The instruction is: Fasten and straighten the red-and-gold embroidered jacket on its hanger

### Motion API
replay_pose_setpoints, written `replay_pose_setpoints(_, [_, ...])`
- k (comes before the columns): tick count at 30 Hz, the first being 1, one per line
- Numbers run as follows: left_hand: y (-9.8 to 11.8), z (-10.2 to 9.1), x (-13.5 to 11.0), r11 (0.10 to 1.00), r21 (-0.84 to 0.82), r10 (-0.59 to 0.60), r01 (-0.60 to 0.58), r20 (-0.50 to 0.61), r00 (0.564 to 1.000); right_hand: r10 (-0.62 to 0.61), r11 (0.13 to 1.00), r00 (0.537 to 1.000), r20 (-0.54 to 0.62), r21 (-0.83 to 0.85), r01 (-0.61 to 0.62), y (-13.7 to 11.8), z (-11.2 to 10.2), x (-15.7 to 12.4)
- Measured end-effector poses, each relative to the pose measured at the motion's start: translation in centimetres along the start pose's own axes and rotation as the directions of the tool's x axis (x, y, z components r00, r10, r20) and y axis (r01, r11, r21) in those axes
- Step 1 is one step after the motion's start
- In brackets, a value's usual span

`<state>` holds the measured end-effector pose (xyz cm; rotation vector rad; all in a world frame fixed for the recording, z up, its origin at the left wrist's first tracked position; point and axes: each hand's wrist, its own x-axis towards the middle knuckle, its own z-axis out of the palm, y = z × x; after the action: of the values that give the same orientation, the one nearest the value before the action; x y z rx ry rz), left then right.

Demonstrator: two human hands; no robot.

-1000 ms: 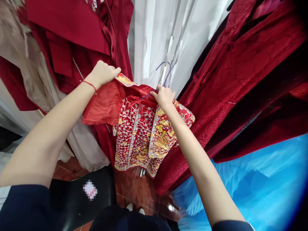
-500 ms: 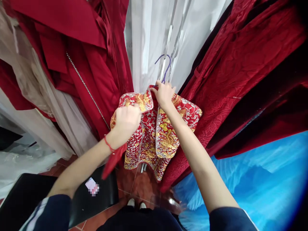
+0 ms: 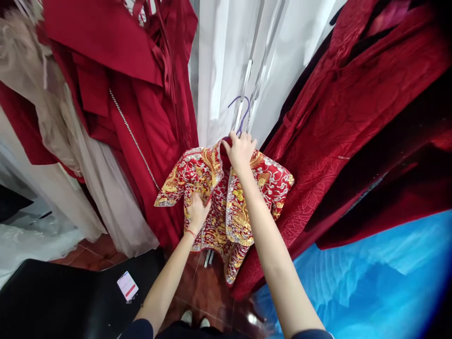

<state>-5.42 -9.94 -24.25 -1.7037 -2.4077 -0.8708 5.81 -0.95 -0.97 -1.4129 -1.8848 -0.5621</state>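
Note:
A small red jacket (image 3: 268,181) with gold and silver embroidery hangs on a purple hanger (image 3: 243,109) from a metal rail (image 3: 249,70). My right hand (image 3: 240,149) grips the jacket's collar at the base of the hanger hook. My left hand (image 3: 197,210), a red string at its wrist, pinches the left front edge of the jacket lower down. The left sleeve spreads out to the left.
Dark red dresses (image 3: 148,122) and beige gowns (image 3: 45,117) hang at the left, and dark red robes (image 3: 353,117) at the right. White curtain behind. A black seat (image 3: 63,296) with a phone (image 3: 127,285) on it stands below left, blue fabric (image 3: 370,278) below right, and a red tiled floor.
My left hand pulled the jacket's left side down from its raised, open position, closing the front, and now sits lower on the front edge. My right hand stayed at the collar.

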Motion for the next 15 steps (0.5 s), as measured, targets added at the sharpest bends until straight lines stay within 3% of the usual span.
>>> replay_pose_setpoints(3, [-2.5, 1.4, 0.3, 0.988, 0.138, -0.096, 0.072, 0.179, 0.979, -0.013, 1.0, 1.0, -0.02, 0.003, 0.013, 0.4, 0.3, 0.0])
replay_pose_setpoints(6, [-4.0, 2.6, -1.1, 0.985, 0.148, -0.123, 0.087, 0.258, 0.958, -0.013, 1.0, 0.999, -0.053, -0.001, 0.013, 0.5, 0.5, 0.0])
replay_pose_setpoints(15, [-2.9, 5.8, -6.2, 0.994, 0.058, -0.105, 0.091, 0.317, 0.943, -0.002, 1.0, 0.995, -0.099, -0.007, 0.002, 0.4, 1.1, 0.2])
